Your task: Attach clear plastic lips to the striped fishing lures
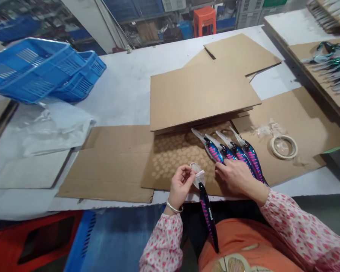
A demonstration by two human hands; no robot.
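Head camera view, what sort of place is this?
Probably a workshop or small factory: matching fishing lures lie in a row on spotted cardboard, a tape roll lies nearby, and blue plastic baskets stand on the white worktable.

Striped lures number five: one suspended lure at the left hand, and four row lures beside the right hand. Hands total two. Tape rolls: one tape roll. Bracelets: one bracelet. Two blue baskets stand on the table. Orange stools behind: one orange stool. Green-toned lures at far right exceed three; overlap and blur appear to prevent an exact figure. Stacked cardboard sheets number at least two.
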